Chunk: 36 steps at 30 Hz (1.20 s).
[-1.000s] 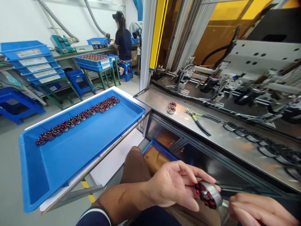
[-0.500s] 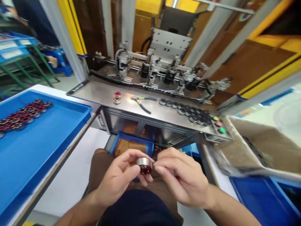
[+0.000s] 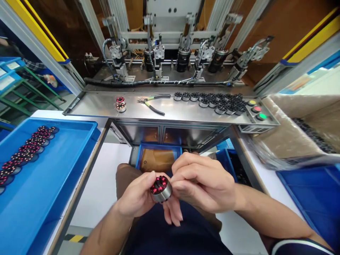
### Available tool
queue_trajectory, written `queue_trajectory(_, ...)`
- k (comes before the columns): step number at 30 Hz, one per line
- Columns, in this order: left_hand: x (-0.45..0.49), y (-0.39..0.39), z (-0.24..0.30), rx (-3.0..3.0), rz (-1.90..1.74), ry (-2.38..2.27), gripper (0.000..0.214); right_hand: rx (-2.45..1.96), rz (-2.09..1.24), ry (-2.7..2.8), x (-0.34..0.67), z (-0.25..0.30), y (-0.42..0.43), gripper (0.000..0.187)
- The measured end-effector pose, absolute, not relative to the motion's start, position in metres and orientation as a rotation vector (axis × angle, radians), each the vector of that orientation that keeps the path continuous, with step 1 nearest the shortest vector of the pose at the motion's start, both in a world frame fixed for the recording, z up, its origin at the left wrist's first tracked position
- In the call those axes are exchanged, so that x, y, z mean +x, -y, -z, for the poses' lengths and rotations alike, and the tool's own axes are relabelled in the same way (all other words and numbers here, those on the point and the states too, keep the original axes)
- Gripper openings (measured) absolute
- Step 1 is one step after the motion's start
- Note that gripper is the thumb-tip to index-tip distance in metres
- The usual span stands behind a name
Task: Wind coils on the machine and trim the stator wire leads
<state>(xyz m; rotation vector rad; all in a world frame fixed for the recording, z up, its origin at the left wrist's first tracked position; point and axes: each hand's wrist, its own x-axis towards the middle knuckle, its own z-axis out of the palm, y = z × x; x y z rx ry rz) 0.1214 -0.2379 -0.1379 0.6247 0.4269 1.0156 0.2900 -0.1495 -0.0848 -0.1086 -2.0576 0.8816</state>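
My left hand is closed around a motor stator, a short silver ring with red windings and black parts inside. The wound face is tilted up toward me, over my lap. Right beside the ring, my right hand has its thumb and fingers pinched together. Whatever is between those fingertips is too small or hidden to make out. On the steel ledge ahead stand two wound stators, with thin wire ends sticking out from the nearer one. Cutting pliers with black and yellow-green handles lie to their right, jaws toward the stators.
Several black-topped stators stand in rows on the ledge, near coloured push buttons. A machine rises behind. At left, a blue tray holds several wound stators. A plastic-lined box stands at right.
The stator has been turned over in my left hand: its red windings faced down before and now face up. My right hand stays pinched beside it. The camera view has shifted and levelled.
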Motion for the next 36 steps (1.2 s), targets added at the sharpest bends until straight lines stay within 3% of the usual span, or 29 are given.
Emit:
queue_trajectory(4,0.122,0.241,0.132,0.692,-1.249,-0.557,0.029,-0.237,-0.818,2.01,0.294,0.087,0.15,0.009)
queue_trajectory(11,0.132,0.239,0.137,0.846,-1.688,-0.68,0.037,-0.288,-0.859,1.949,0.295,0.093,0.149,0.012)
queue_trajectory(18,0.132,0.24,0.141,0.849,-1.444,-0.706,0.037,-0.175,-0.897,1.953,0.297,0.095,0.144,0.011)
queue_trajectory(24,0.131,0.235,0.142,0.983,-1.681,-0.835,0.028,-0.309,-0.835,1.88,0.294,0.092,0.153,0.011)
queue_trajectory(27,0.128,0.23,0.143,1.008,-1.744,-0.852,0.03,-0.508,-1.037,1.737,0.29,0.095,0.166,0.016)
queue_trajectory(33,0.119,0.226,0.14,1.032,-1.743,-0.822,0.028,-0.551,-1.906,1.284,0.273,0.121,0.186,0.027)
queue_trajectory(36,0.117,0.226,0.14,1.034,-1.732,-0.82,0.028,-0.525,-2.051,1.143,0.267,0.13,0.187,0.03)
